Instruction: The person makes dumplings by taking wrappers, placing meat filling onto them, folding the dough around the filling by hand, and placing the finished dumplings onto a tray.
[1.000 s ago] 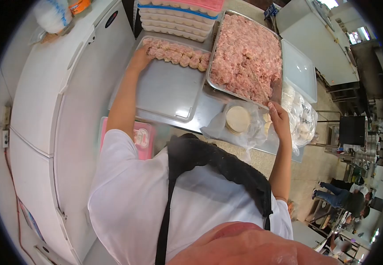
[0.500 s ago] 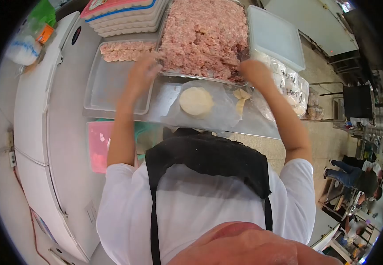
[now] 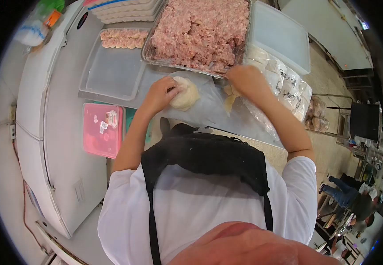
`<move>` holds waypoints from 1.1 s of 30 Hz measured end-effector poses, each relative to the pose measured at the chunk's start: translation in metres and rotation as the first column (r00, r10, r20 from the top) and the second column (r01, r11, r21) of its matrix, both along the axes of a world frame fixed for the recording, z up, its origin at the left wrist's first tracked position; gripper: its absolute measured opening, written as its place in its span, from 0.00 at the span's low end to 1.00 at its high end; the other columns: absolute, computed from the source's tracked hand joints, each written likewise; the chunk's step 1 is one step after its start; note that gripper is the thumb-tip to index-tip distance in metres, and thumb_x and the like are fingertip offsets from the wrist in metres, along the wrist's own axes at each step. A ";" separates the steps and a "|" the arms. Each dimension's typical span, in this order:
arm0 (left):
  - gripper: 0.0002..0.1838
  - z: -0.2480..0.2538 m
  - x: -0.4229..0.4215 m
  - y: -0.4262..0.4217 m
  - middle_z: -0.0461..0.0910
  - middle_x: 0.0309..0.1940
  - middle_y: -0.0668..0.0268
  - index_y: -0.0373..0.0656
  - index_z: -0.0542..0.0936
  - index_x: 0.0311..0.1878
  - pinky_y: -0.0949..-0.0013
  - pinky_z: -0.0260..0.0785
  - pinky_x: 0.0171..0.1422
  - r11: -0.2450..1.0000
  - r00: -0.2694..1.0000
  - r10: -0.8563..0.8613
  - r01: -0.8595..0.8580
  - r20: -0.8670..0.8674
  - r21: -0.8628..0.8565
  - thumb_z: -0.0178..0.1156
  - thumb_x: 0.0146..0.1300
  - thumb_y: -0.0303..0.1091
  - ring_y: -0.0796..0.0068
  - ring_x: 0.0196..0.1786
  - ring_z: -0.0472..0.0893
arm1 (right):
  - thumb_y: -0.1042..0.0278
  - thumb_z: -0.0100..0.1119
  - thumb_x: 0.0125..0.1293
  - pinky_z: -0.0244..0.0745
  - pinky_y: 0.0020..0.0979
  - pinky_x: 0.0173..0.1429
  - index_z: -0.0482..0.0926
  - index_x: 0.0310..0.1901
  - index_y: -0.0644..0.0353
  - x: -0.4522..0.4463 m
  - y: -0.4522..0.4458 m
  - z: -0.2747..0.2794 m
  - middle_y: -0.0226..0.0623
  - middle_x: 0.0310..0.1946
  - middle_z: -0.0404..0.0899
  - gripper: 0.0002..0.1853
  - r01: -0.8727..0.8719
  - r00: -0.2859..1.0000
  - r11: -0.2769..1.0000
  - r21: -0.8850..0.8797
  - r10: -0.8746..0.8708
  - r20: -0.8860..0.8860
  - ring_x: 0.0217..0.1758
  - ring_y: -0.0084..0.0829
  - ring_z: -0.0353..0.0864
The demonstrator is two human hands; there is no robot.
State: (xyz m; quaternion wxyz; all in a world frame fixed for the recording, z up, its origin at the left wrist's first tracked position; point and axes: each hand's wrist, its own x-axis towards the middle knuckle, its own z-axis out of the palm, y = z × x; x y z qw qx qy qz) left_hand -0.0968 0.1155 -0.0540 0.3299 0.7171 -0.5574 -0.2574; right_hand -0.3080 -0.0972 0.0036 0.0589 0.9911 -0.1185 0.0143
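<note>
A stack of round dough wrappers (image 3: 186, 98) lies on a plastic sheet (image 3: 204, 110) in front of me. My left hand (image 3: 161, 92) is at its left edge, thumb and fingers pinched on the top wrapper. Behind the stack stands a clear tray (image 3: 178, 66) heaped with minced meat (image 3: 200, 33). My right hand (image 3: 248, 80) is closed at the tray's near right corner; whatever it holds is hidden. Just below it lie loose scraps of dough (image 3: 230, 98). To the left, a shallow plastic tray (image 3: 112, 75) bears rows of filled dumplings (image 3: 124, 38) at its far end.
Stacked trays (image 3: 127, 13) stand at the back left. An empty-looking lidded container (image 3: 282, 35) and bagged packs with handwriting (image 3: 288, 84) lie to the right. A pink box (image 3: 103, 130) sits below the table edge. Other people (image 3: 350, 196) are far off to the right.
My left hand has moved from beside the dumpling tray down to the wrapper stack and taken hold there. My right hand stays at the meat tray's corner. The view has shifted slightly.
</note>
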 end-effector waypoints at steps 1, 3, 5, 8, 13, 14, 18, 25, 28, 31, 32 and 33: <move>0.11 -0.004 0.000 0.002 0.78 0.38 0.54 0.36 0.80 0.36 0.63 0.69 0.51 0.998 0.996 0.026 -0.031 -0.088 -0.060 0.60 0.59 0.36 0.54 0.45 0.78 | 0.70 0.55 0.50 0.78 0.42 0.34 0.81 0.23 0.59 -0.003 -0.006 0.007 0.42 0.24 0.81 0.06 0.016 0.999 1.000 0.018 -0.017 0.036 0.31 0.42 0.83; 0.12 -0.010 0.003 0.006 0.79 0.40 0.54 0.36 0.81 0.37 0.64 0.70 0.51 0.991 0.981 0.036 -0.060 -0.188 -0.122 0.57 0.62 0.37 0.58 0.46 0.78 | 0.70 0.54 0.51 0.78 0.44 0.35 0.81 0.25 0.60 0.001 -0.023 0.014 0.44 0.25 0.81 0.07 0.200 0.974 0.979 0.047 -0.193 -0.121 0.32 0.43 0.83; 0.13 -0.015 0.011 0.007 0.80 0.42 0.56 0.36 0.81 0.39 0.65 0.70 0.50 0.990 0.976 0.015 -0.044 -0.216 -0.131 0.54 0.66 0.38 0.64 0.46 0.79 | 0.69 0.54 0.53 0.78 0.43 0.35 0.81 0.25 0.61 -0.001 -0.026 -0.008 0.44 0.25 0.81 0.07 0.241 0.963 0.969 0.051 -0.232 -0.138 0.32 0.44 0.83; 0.15 -0.016 0.015 0.001 0.81 0.42 0.61 0.36 0.80 0.45 0.68 0.71 0.51 0.958 0.852 0.255 -0.286 -0.457 0.001 0.52 0.69 0.38 0.71 0.47 0.80 | 0.67 0.52 0.57 0.78 0.42 0.37 0.81 0.27 0.62 -0.005 0.009 -0.008 0.47 0.27 0.81 0.10 0.129 0.990 0.985 0.115 -0.122 -0.065 0.33 0.45 0.83; 0.17 0.002 0.024 -0.007 0.80 0.46 0.63 0.35 0.73 0.55 0.69 0.74 0.52 0.863 0.321 0.107 -0.500 -0.941 -0.072 0.53 0.70 0.37 0.74 0.47 0.80 | 0.59 0.47 0.68 0.75 0.45 0.40 0.79 0.29 0.59 0.006 -0.004 -0.004 0.45 0.28 0.80 0.16 0.275 0.952 0.885 0.375 -0.306 0.024 0.38 0.46 0.81; 0.18 0.002 0.029 -0.006 0.80 0.47 0.62 0.35 0.72 0.57 0.68 0.74 0.52 0.862 0.371 0.119 -0.498 -0.921 -0.090 0.54 0.69 0.36 0.73 0.47 0.80 | 0.58 0.47 0.68 0.74 0.45 0.40 0.78 0.30 0.59 0.014 -0.008 -0.006 0.45 0.28 0.80 0.16 0.253 0.960 0.918 0.307 -0.279 0.041 0.38 0.47 0.81; 0.19 0.012 0.058 -0.006 0.79 0.49 0.60 0.34 0.71 0.58 0.69 0.73 0.54 0.830 0.195 0.164 -0.558 -0.967 0.028 0.55 0.68 0.35 0.71 0.50 0.80 | 0.57 0.48 0.67 0.74 0.46 0.40 0.78 0.32 0.58 0.045 0.001 -0.033 0.46 0.28 0.80 0.15 0.101 0.994 0.982 0.159 -0.108 0.034 0.37 0.47 0.80; 0.18 0.005 0.109 -0.007 0.78 0.50 0.58 0.33 0.70 0.58 0.67 0.74 0.53 0.803 0.285 0.135 -0.592 -0.949 -0.064 0.52 0.69 0.34 0.66 0.50 0.80 | 0.62 0.51 0.62 0.76 0.42 0.35 0.82 0.30 0.60 0.048 0.010 -0.008 0.46 0.27 0.81 0.13 0.267 0.964 0.951 0.155 -0.263 -0.047 0.34 0.43 0.83; 0.19 -0.001 0.130 -0.005 0.78 0.51 0.56 0.32 0.70 0.59 0.66 0.74 0.53 0.834 0.137 0.094 -0.552 -0.986 0.003 0.51 0.69 0.33 0.66 0.51 0.80 | 0.62 0.51 0.62 0.76 0.44 0.34 0.82 0.27 0.61 0.046 0.014 0.016 0.46 0.25 0.81 0.14 0.333 0.931 0.942 0.045 -0.321 -0.171 0.32 0.45 0.83; 0.20 -0.005 0.146 -0.013 0.77 0.52 0.56 0.32 0.69 0.60 0.65 0.73 0.56 0.875 0.041 0.071 -0.483 -0.997 0.042 0.51 0.69 0.33 0.65 0.53 0.79 | 0.62 0.51 0.62 0.76 0.45 0.36 0.80 0.26 0.61 0.057 0.041 0.015 0.47 0.25 0.80 0.14 0.348 0.902 0.937 -0.009 -0.338 -0.267 0.33 0.47 0.82; 0.21 -0.008 0.149 -0.014 0.77 0.53 0.55 0.32 0.69 0.60 0.65 0.73 0.57 0.889 0.024 0.070 -0.456 -0.997 0.051 0.51 0.69 0.33 0.65 0.54 0.79 | 0.61 0.50 0.63 0.76 0.45 0.37 0.80 0.27 0.61 0.065 0.049 0.014 0.47 0.26 0.80 0.15 0.390 0.885 0.921 0.007 -0.372 -0.280 0.34 0.47 0.82; 0.21 -0.008 0.151 -0.015 0.77 0.53 0.55 0.32 0.68 0.60 0.64 0.72 0.58 0.897 -0.043 0.045 -0.438 -0.998 0.059 0.51 0.68 0.33 0.64 0.55 0.78 | 0.59 0.50 0.64 0.76 0.46 0.38 0.80 0.28 0.61 0.072 0.055 0.014 0.47 0.26 0.80 0.15 0.429 0.867 0.903 0.022 -0.405 -0.292 0.35 0.48 0.82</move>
